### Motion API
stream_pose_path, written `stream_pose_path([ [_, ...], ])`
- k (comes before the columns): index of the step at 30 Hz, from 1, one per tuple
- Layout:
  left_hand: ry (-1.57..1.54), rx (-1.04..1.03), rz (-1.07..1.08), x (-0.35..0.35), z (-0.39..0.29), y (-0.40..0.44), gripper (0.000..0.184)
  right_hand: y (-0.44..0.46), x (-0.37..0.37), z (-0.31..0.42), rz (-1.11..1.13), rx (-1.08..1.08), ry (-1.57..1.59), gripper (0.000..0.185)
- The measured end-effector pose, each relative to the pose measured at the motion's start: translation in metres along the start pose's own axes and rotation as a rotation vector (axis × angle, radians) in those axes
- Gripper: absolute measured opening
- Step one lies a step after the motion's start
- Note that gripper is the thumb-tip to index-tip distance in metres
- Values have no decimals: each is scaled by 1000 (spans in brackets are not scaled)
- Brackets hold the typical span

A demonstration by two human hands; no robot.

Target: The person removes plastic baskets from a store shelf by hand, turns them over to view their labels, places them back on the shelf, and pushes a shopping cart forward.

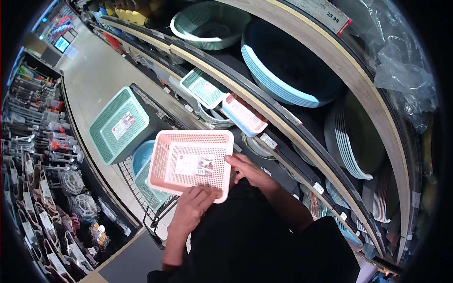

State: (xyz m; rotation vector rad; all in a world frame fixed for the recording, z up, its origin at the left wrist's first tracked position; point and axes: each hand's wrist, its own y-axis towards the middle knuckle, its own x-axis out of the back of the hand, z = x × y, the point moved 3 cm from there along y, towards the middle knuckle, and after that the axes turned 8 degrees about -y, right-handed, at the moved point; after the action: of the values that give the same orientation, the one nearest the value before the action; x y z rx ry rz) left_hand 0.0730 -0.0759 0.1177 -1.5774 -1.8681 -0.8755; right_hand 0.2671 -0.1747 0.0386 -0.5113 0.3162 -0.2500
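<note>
A pink plastic basket (165, 177) with perforated sides and a label inside is held in front of me, tilted so its inside faces up toward me. My left hand (192, 207) grips its near rim, fingers folded over the edge. At its right side my right hand (247, 170) holds the rim, with the thumb on the edge and the other fingers partly hidden. Beneath and beyond the basket stands a shopping cart (126, 170) holding a large green basket (100, 141), a blue basin (141, 154) and another green basket (150, 189).
Shelves on my right carry a blue basin stack (278, 85), a green basin (210, 28), a small green basket (198, 85) and a pink basket (245, 113). Plastic wrap (406, 70) hangs at upper right. Kitchen utensils (35, 118) hang along the left rack. The aisle floor (94, 70) runs ahead.
</note>
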Motion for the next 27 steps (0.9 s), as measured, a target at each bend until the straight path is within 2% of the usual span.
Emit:
stream_pose_path([
  [3,33,-41,34,3,-5,8,38,-5,10,-7,-21,-65,-18,53],
  [4,33,-43,33,4,-5,12,38,-5,12,-14,-39,-31,89,53],
  [7,178,-17,-259,15,2,19,43,-2,25,-33,-61,41,299,54],
  [8,178,-17,-259,16,4,18,43,-4,29,-36,-66,76,402,55],
  [10,141,90,-435,26,10,16,42,-8,34,-40,-123,95,470,54],
  [11,124,101,-450,26,15,14,42,-11,37,-39,-185,108,508,55],
  [14,107,136,-424,21,20,14,40,-14,40,-33,-274,127,599,57],
  [17,100,161,-395,8,31,9,39,-9,47,-29,-417,234,779,54],
  [19,96,170,-383,1,41,4,38,6,57,-33,-439,248,864,54],
  [21,94,273,-377,-2,55,-5,34,19,67,-37,-449,290,983,53],
  [27,159,431,-360,-10,97,-43,30,52,79,-20,-455,206,1007,58],
])
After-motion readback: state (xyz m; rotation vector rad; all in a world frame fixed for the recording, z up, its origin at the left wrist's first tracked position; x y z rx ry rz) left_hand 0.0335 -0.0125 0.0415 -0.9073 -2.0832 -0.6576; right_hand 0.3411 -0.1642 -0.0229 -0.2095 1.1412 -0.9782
